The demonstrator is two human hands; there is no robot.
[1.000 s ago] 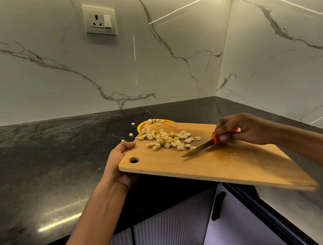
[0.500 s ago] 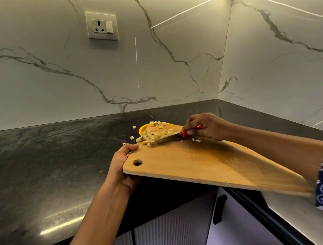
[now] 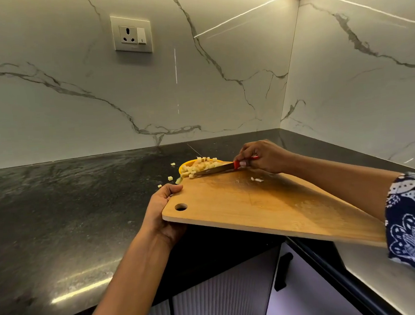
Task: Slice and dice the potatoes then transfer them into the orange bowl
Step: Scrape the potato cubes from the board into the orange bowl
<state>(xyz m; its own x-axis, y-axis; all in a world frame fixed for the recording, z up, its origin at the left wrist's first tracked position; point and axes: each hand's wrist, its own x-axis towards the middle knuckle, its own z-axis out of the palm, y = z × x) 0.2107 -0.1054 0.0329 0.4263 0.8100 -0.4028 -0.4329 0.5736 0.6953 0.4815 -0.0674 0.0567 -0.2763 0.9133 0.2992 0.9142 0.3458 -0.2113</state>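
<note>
Left hand (image 3: pixel 162 209) grips the tilted board (image 3: pixel 267 209), right hand (image 3: pixel 263 156) holds the knife (image 3: pixel 215 169). A steeper tilt could spill dice (image 3: pixel 200 168) past the orange bowl (image 3: pixel 185 164), which seems mostly hidden.

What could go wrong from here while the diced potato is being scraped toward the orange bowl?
Cubes may miss: the potato pile crowds the cutting board's far corner, little of the orange bowl shows past it, and stray cubes already dot the counter.
Only the left hand visibly holds the board, at one corner; the knife pushed by the right hand could tip it.
Bits behind the blade may stay.
</note>
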